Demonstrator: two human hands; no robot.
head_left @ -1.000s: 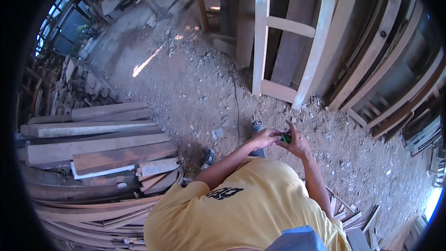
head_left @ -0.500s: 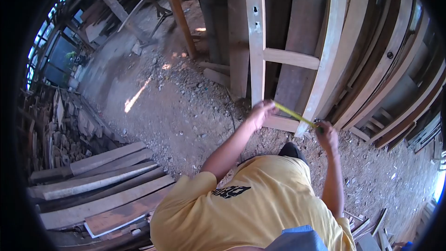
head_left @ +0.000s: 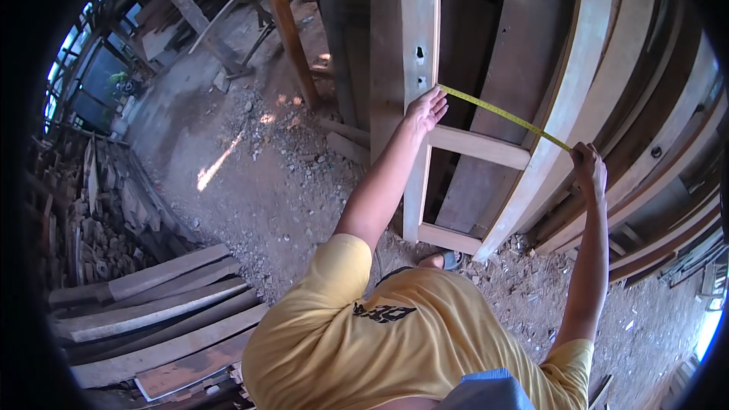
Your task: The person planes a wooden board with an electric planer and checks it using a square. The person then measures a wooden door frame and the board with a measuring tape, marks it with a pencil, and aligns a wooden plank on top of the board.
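A yellow measuring tape (head_left: 501, 112) is stretched between my hands across a wooden door frame (head_left: 478, 146), above its middle crossbar. My left hand (head_left: 427, 110) pinches the tape's end at the left upright, just below two small holes, with its other fingers partly spread. At the right edge of the frame, my right hand (head_left: 589, 169) is closed around the other end of the tape; the tape's case is hidden in it.
Long planks (head_left: 167, 340) lie stacked at the lower left, with a heap of wood scraps (head_left: 91, 205) behind. More frames and boards (head_left: 645, 129) lean at the right. An orange-brown post (head_left: 287, 30) stands left of the frame. Rubble covers the ground.
From close together near my body, my hands have moved forward and apart. The tape has been pulled out and now spans the frame, which appears nearer.
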